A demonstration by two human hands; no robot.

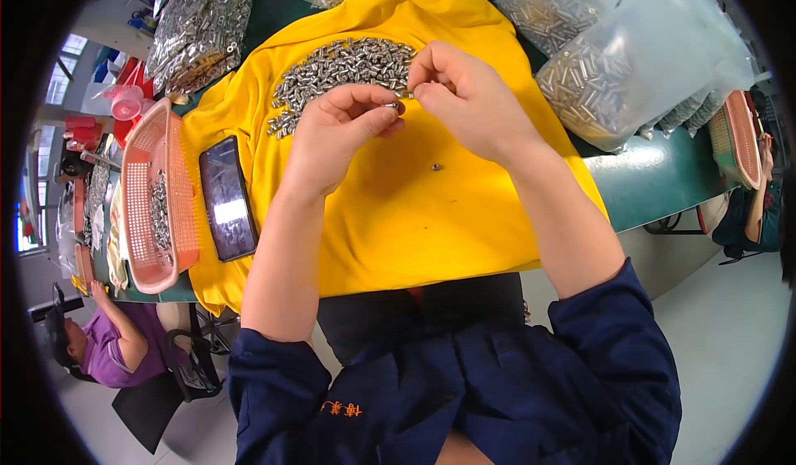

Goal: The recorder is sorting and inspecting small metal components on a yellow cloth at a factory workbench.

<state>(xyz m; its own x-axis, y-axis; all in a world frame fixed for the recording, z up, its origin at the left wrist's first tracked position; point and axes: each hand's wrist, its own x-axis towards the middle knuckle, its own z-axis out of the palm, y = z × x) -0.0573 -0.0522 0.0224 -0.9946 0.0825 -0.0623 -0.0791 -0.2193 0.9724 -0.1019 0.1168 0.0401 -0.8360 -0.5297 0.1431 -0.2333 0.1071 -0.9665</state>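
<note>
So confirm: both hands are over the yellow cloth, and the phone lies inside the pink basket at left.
No: the head view shows the phone on the yellow cloth, beside the pink basket at left. Left hand and right hand are over the cloth.

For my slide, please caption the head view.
Left hand pinches small metal piece beside right hand; metal parts lie on yellow cloth.

Dark phone (225, 170) — flat on yellow cloth (390, 233), left, screen up. Clear bag of metal parts (199, 34), far left. Large clear bag of metal cylinders (672, 50), far right, on green table (643, 199). Pink basket (742, 137) — further right. Co-worker in purple shirt (120, 349), near left.
</note>
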